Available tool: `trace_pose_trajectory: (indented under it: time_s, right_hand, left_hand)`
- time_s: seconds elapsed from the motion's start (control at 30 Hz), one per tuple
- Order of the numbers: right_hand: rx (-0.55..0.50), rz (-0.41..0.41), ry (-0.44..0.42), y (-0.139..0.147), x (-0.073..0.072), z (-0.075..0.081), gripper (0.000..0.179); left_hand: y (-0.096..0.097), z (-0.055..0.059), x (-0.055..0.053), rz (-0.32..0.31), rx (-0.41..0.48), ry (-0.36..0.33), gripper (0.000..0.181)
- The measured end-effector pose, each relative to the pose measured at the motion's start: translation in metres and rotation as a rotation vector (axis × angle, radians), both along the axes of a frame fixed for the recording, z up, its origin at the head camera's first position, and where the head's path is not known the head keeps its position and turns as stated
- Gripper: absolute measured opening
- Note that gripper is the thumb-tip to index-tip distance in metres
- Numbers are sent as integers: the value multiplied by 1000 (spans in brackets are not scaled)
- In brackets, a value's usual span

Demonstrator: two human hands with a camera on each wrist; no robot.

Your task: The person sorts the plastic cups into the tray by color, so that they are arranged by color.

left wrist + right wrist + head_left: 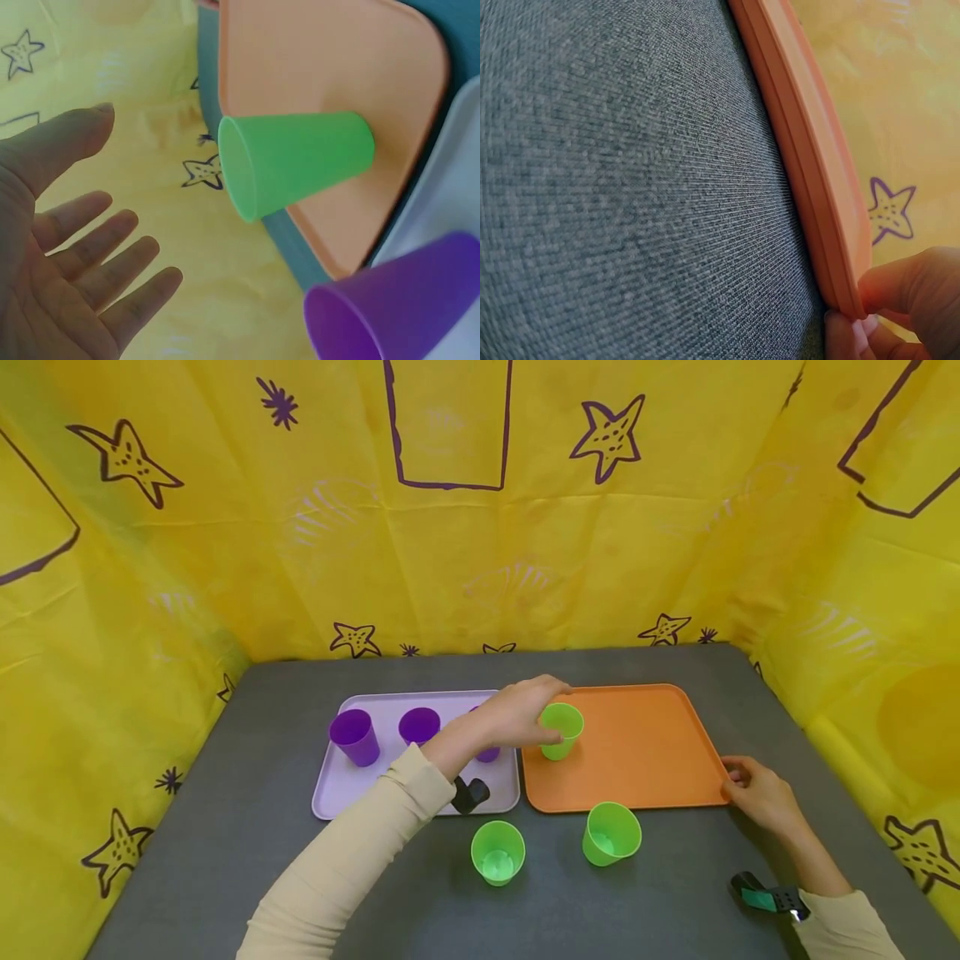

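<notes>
My left hand [522,714] hovers above a green cup [562,724], its fingers spread and holding nothing. In the left wrist view the palm and fingers [82,255] are apart from that cup, which stands upright on the left part of the orange tray [637,747]. At the tray's near right corner, my right hand [767,795] pinches the rim between thumb and fingers; the right wrist view shows the thumb on the tray edge [817,165]. Two more green cups stand on the table in front, one at centre [498,852] and one further right [611,835].
Left of the orange tray lies a lilac tray [332,793] with three purple cups, at its left [356,739], middle [418,725] and right [489,754]; my left forearm partly hides them. A yellow patterned cloth [450,568] surrounds the dark grey table [247,827].
</notes>
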State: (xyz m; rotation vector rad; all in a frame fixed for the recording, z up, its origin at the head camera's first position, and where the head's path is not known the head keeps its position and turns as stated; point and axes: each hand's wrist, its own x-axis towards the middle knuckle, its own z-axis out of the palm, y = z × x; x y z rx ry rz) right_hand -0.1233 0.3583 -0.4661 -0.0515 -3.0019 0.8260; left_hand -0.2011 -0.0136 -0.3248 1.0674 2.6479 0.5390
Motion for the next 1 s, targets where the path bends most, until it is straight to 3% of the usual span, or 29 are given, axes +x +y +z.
trace_pose_trajectory:
  time_s: [0.27,0.53,0.7,0.8,1.0]
  right_hand:
    - [0,1,2,0,1,1,38]
    - [0,-1,20,-1,1,1,37]
    - [2,0,19,-1,1,1,37]
    - [-1,-1,14,-2,1,1,37]
    - [-2,-3,3,-1,1,2,38]
  left_hand:
    - [-25,9,17,-61,50,36,64]
    - [-53,7,34,-87,170,56,66]
    - [-70,2,46,-88,306,55,66]
    - [-79,-4,54,-73,373,14,67]
    - [-91,-25,68,-66,419,-38,71]
